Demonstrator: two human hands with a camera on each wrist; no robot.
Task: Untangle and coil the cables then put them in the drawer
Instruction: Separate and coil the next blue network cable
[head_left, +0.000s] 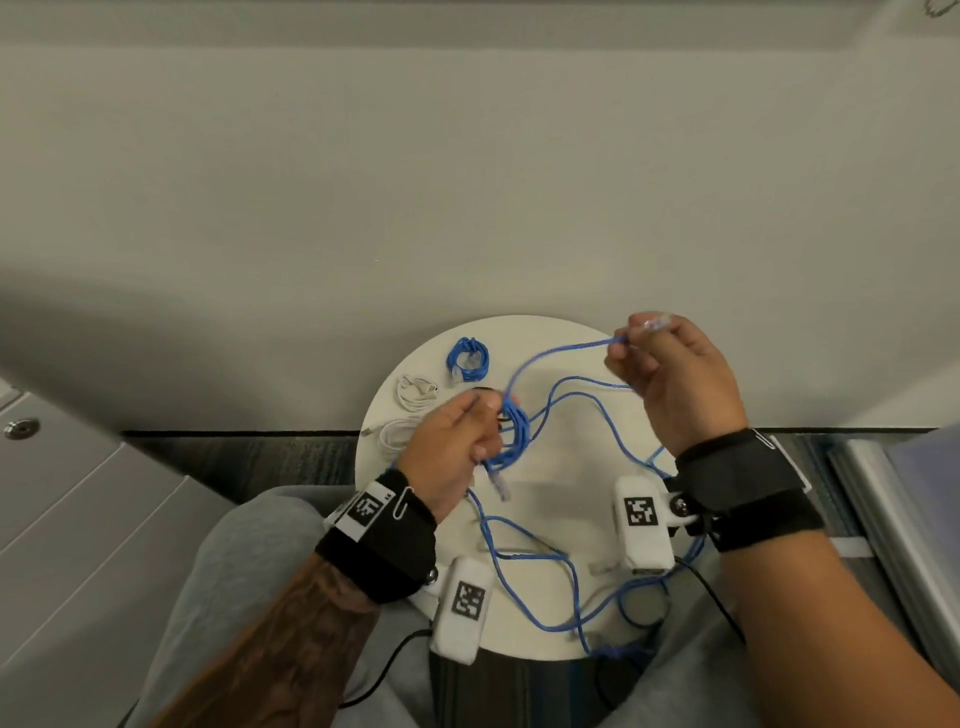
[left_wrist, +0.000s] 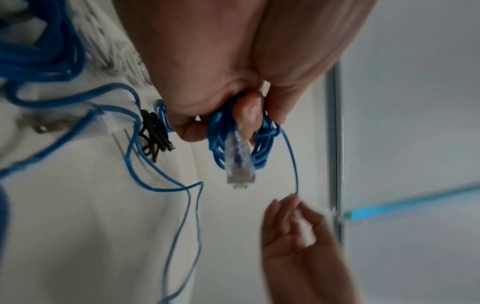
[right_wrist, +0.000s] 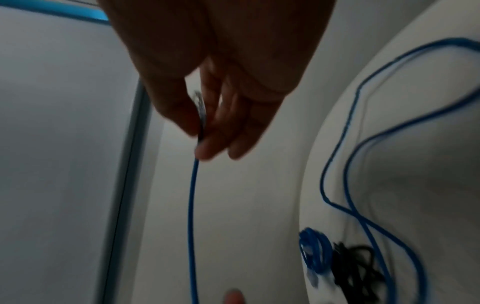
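Thin blue cable (head_left: 558, 356), partly coiled, runs between both hands.

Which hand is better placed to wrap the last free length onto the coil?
Right. The right hand pinches the cable's free end, while the left hand is occupied gripping the blue coil.

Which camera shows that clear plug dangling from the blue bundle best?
The left wrist view: the clear plug hangs close up below the left hand gripping the blue bundle. The head view shows it small; the right wrist view misses it.
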